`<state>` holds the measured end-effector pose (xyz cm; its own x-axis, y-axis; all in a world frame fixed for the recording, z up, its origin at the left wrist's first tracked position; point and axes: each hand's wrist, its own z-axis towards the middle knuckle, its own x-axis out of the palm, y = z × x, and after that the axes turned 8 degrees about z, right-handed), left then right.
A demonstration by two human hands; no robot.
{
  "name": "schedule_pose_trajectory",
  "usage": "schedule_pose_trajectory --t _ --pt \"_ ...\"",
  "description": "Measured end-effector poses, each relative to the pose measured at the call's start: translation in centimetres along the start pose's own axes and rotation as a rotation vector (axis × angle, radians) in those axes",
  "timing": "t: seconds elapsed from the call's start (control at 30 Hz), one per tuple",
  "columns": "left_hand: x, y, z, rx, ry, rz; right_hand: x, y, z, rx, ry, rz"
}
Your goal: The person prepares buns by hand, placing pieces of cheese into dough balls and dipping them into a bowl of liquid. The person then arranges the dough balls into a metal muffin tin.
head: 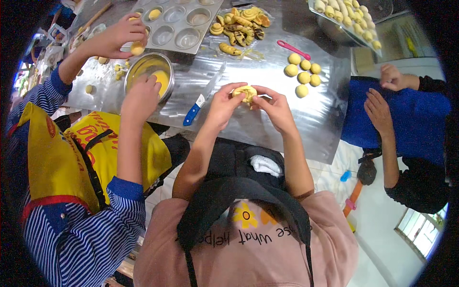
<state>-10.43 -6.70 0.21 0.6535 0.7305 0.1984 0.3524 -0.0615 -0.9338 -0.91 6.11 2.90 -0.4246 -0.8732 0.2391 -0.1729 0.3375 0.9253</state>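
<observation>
Between my two hands, just above the near part of a steel table (229, 125), is a piece of yellow dough (244, 94) with a hollow in its top. My left hand (226, 104) grips its left side, the thumb pressing into the hollow. My right hand (274, 106) pinches the opposite side. A knife with a blue handle (193, 114) lies to the left of my left hand. Several round dough balls (302, 78) rest to the right, beside a pink plastic utensil (293, 49). Shaped dough pieces (245, 27), some with dark filling, lie beyond my hands.
At left, a co-worker's hands (141, 97) are over a steel bowl (171, 77) of yellow liquid and a muffin tin (195, 34). Another person's hands (380, 111) are beyond the table's right edge. A tray of rolled dough (358, 30) stands at the back right.
</observation>
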Motion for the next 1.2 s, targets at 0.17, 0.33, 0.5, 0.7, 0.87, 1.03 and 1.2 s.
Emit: schedule_pose_trajectory --t 0.17,0.33,0.5,0.7,0.87,1.03,1.2 --pt "0.6 -1.6 -0.5 0.173 -0.196 0.336 0.3 -0.9 0.6 -0.109 -0.166 -0.005" --pt "0.2 -2.6 -1.0 0.151 -0.122 0.07 1.4 0.4 0.4 -0.172 -0.179 0.039" --pt "0.1 -3.3 -0.8 0.291 -0.076 0.313 1.6 1.8 0.0 -0.117 -0.081 0.19" --pt "0.7 -4.0 -1.1 0.028 0.18 -0.254 2.5 3.7 -1.2 -0.155 -0.067 0.071" --pt "1.1 -4.8 -1.4 0.036 0.189 -0.186 2.2 4.8 -1.4 -0.468 -0.229 -0.604" --pt "0.7 -5.1 -1.3 -0.048 0.304 -0.384 2.1 5.8 -1.8 -0.433 -0.088 -0.59" --pt "0.4 -4.4 -0.9 -0.006 0.364 -0.38 2.0 7.2 -2.2 -0.307 0.033 -0.575"
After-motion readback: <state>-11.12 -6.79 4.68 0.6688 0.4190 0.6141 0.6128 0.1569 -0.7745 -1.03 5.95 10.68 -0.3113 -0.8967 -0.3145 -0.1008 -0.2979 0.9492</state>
